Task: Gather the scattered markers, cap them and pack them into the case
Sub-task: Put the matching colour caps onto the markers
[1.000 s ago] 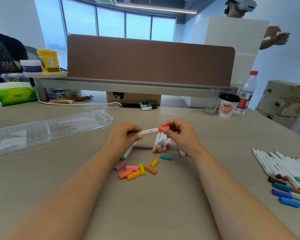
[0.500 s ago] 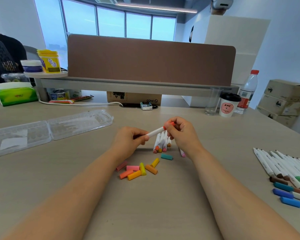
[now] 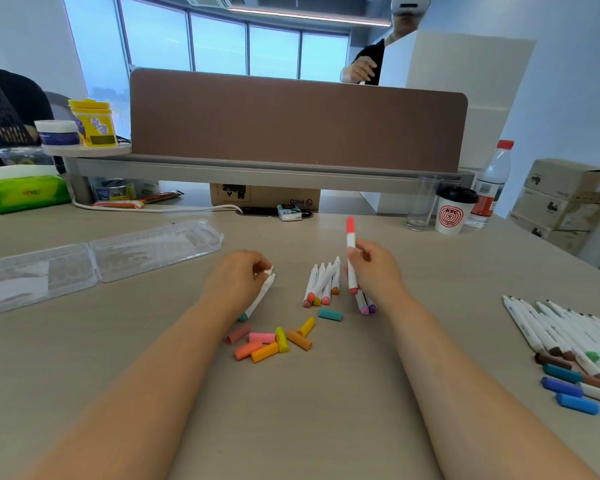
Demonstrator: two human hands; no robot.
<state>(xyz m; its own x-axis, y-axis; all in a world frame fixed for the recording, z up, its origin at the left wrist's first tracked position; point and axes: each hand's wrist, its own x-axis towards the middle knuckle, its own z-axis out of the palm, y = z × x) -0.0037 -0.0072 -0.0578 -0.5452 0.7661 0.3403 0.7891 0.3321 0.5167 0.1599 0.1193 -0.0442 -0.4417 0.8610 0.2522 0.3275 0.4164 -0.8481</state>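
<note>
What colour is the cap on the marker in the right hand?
Coral red: the cap shows clearly in the head view.

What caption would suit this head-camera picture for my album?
Right hand holds a red-capped marker upright; left hand grips a teal-tipped marker; loose caps lie nearby.

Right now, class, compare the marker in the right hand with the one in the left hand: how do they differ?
The red marker stands upright in the right hand; the teal marker lies slanted on the table, held by the left hand. The red marker wears a red cap on top; the teal marker shows only a small teal end. Both have white barrels.
</note>
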